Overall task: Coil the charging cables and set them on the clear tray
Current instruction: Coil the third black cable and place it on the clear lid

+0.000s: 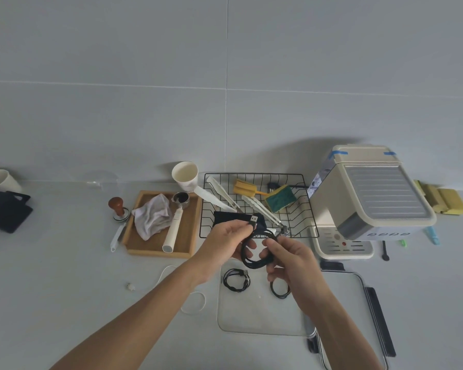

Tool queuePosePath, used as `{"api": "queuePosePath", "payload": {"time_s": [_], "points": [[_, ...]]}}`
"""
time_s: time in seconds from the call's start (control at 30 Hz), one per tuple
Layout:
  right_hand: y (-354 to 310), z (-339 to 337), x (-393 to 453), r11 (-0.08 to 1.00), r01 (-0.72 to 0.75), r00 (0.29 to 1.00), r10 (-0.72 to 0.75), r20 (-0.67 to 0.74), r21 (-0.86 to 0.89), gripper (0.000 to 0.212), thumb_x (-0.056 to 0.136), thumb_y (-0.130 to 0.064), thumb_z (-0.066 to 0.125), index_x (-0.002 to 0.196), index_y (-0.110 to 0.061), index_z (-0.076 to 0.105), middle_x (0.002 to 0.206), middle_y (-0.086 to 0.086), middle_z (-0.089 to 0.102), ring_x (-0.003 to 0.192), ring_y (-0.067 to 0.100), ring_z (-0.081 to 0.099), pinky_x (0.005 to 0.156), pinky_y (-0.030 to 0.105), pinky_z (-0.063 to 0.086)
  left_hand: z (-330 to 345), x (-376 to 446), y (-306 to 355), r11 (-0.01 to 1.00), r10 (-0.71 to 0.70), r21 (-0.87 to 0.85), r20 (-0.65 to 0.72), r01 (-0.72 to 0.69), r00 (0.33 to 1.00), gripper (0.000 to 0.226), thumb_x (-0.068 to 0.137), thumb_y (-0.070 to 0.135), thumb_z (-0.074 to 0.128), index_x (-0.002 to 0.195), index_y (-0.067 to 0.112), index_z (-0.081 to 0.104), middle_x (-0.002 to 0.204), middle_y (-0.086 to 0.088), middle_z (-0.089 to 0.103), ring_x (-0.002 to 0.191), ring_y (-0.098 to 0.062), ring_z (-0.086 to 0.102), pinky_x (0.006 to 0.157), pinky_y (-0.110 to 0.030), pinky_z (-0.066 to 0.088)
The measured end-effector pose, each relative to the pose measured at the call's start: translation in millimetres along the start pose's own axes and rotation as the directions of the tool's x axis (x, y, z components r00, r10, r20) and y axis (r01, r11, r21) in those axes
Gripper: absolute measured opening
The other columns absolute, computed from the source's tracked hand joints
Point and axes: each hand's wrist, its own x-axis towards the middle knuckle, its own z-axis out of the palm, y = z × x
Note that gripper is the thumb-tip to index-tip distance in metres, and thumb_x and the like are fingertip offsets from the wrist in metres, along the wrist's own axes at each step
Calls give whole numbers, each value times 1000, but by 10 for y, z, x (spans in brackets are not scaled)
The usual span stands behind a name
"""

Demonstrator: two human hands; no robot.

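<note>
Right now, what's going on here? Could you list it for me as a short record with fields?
activity: person coiling a black cable above the counter
left hand: pinches the cable near its USB plug
right hand: grips the coil's other side
clear tray: holds two coiled black cables
white cable: loose on the counter, left of the tray
behind: wire rack, wooden tray, coffee machine
</note>
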Motion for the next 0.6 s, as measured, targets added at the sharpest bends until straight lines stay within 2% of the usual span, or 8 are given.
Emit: {"api": "queuePosePath", "payload": {"time_s": [0.1, 0.2, 0.33, 0.43, 0.47, 0.53, 0.6], "points": [[93, -51, 35, 996, -78, 997, 78, -1, -43, 19, 99, -15, 66, 101, 3, 72, 91, 21, 73, 59, 18, 58, 55, 33, 55, -2, 9, -90, 980, 44, 193, 7, -44, 999, 20, 104, 27, 54, 106, 19, 73, 82, -5, 71, 72, -15, 69, 69, -26, 56], [227, -94, 50, 985, -163, 987, 162, -21, -57, 19, 97, -14, 68, 105, 4, 69, 98, 23, 76, 59, 20, 62, 56, 33, 58, 11, 39, -208, 930, 37, 364, 65, -58, 997, 25, 106, 31, 50, 104, 16, 70, 84, -1, 69, 73, -9, 68, 74, -29, 56], [438, -146, 33, 965, -263, 962, 263, -75, 11, 18, 96, -8, 67, 105, 8, 66, 98, 25, 75, 62, 24, 66, 59, 37, 60, 22, 112, -368, 903, -22, 425, 178, -56, 984, 26, 101, 29, 59, 123, 20, 68, 90, -1, 70, 77, -9, 72, 77, -26, 58], [641, -222, 21, 939, -341, 932, 344, -119, 42, 15, 96, -6, 66, 102, 8, 69, 91, 19, 69, 69, 25, 69, 64, 38, 62, 15, 217, -585, 825, -75, 562, 211, -58, 975, 31, 99, 19, 61, 130, 18, 63, 96, -7, 73, 81, -14, 74, 75, -30, 59], [713, -252, 15, 927, -373, 917, 374, -137, 34, 16, 96, -6, 66, 103, 8, 70, 90, 18, 68, 70, 25, 70, 65, 38, 62, 20, 250, -663, 787, -86, 613, 222, -70, 971, 25, 99, 17, 60, 124, 15, 65, 95, -7, 73, 80, -18, 73, 75, -36, 59], [853, -314, 5, 898, -441, 886, 435, -162, -3, 19, 94, -6, 68, 103, 10, 70, 89, 19, 67, 69, 24, 69, 64, 38, 62, 38, 294, -819, 715, -131, 693, 260, -90, 957, 8, 98, 10, 56, 100, 10, 64, 84, -7, 70, 79, -28, 68, 73, -46, 55], [966, -374, 3, 859, -508, 852, 490, -186, -62, 21, 92, -7, 71, 103, 11, 68, 88, 22, 66, 66, 25, 68, 62, 39, 63, 86, 321, -955, 636, -200, 765, 287, -99, 937, 19, 97, 6, 51, 79, 13, 51, 77, -4, 58, 76, -32, 57, 63, -40, 42]]}}
